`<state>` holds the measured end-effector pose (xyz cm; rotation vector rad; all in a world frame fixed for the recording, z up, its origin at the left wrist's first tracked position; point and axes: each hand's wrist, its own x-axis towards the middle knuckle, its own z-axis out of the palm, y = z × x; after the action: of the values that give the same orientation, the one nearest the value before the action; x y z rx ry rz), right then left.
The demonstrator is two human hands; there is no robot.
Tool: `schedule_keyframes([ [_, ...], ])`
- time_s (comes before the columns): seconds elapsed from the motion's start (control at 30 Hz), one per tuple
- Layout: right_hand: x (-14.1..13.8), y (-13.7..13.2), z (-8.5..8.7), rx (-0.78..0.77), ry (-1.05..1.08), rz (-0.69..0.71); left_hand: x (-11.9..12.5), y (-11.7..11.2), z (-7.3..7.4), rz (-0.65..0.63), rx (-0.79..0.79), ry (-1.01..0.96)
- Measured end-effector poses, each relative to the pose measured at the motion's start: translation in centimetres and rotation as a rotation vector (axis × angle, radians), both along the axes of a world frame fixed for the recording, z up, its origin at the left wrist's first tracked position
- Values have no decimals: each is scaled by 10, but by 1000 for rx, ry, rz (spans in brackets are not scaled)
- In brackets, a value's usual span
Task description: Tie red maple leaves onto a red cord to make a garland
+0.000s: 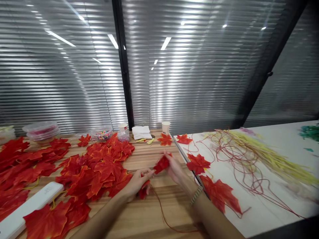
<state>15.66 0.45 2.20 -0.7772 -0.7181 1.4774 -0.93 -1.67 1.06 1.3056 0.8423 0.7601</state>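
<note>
My right hand [173,168] is closed on a red artificial maple leaf [161,164], which looks folded or bunched. Close beside it, my left hand [138,182] has its thumb and finger pinched together at the leaf's lower left edge. Another red leaf [143,192] shows under the left palm, partly hidden by the fingers. From below the left hand a thin dark red cord [161,209] curves down across the wooden table towards my right forearm. Whether the left fingertips grip the leaf's stem or the cord is too small to tell.
Piles of red leaves [107,169] cover the left side, beside a white power bank [32,207]. Behind stand a bead tub [101,133] and a paper cup [165,127]. On the white table [269,202] at right lie tangled red cord [239,152] and yellow strands [271,156].
</note>
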Motion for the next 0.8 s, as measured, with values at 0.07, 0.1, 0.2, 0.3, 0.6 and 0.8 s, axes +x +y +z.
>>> schedule_keyframes([
  [0.07, 14, 5, -1, 47, -15, -109, -3, 4, 4, 119, -4, -105],
  [0.1, 20, 7, -2, 69, -25, -158, -4, 6, 7, 191, -3, -166],
  [0.2, 22, 7, -4, 108, -109, -228, -8, 11, 16, 338, 0, -262],
  [0.3, 0, 0, -7, 218, -275, -143, -8, 10, 22, 359, -29, -243],
  [0.6, -43, -16, -27, 322, -449, 93, 5, -2, 10, 224, -57, -105],
  [0.8, -13, -7, -1, 159, -295, -406, 9, -12, 5, 11, 153, 2],
])
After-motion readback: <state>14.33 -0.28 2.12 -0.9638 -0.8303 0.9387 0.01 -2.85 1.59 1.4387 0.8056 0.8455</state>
